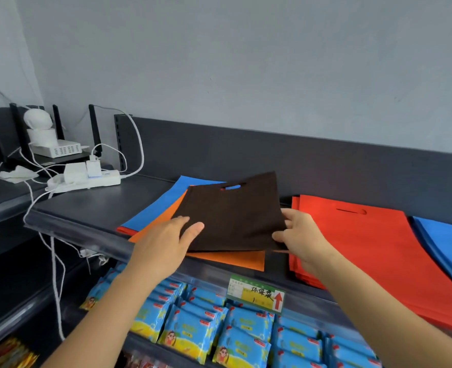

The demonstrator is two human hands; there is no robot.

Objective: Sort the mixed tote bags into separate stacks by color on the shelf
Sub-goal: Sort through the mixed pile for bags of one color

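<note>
A dark brown tote bag (233, 213) lies on top of the mixed pile at the middle of the dark shelf (87, 205). My left hand (166, 243) grips its near left corner, thumb on top. My right hand (299, 235) pinches its near right corner. Under it lie an orange bag (225, 260), a blue bag (161, 205) and the edge of a red one (122, 230). To the right sits a stack of red bags (373, 251), and beyond it a stack of blue bags (447, 245) at the frame's right edge.
A white power strip (87, 180) with plugs and trailing cables lies on the shelf at the left, near a router and a white camera (38, 120). A price label (256, 293) hangs on the shelf's front rail. Blue snack packets (219, 330) fill the shelf below.
</note>
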